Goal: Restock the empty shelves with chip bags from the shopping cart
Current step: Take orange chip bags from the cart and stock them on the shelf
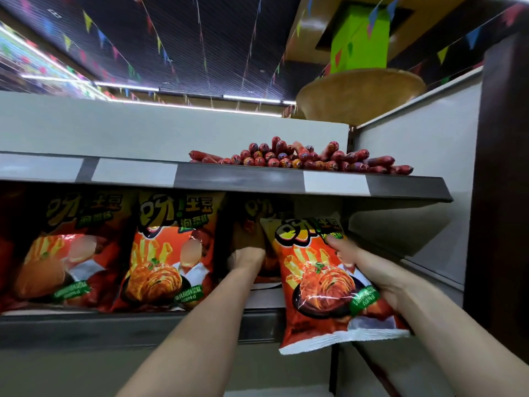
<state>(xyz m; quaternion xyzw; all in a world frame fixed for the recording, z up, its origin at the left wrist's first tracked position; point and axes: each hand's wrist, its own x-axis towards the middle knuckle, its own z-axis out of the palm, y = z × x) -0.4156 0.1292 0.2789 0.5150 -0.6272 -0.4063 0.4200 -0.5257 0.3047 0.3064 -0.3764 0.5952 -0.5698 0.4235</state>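
Store shelf [114,328]: right hand [369,270] grips chip bag [323,282], thumb on front; left hand [247,255] touches rear bag [252,213], finger curl unclear.

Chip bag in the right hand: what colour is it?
Mostly orange-red chip bag, white bottom edge; head view.

Single head-worn wide-angle camera, held close before a grey metal shelf board [237,179] and facing it with an upward tilt. The board's front edge crosses mid-frame, and a dark slatted ceiling [200,53] fills the upper left. The left forearm [200,325] and right forearm [446,319] enter from the bottom edge, marking the wearer's position.
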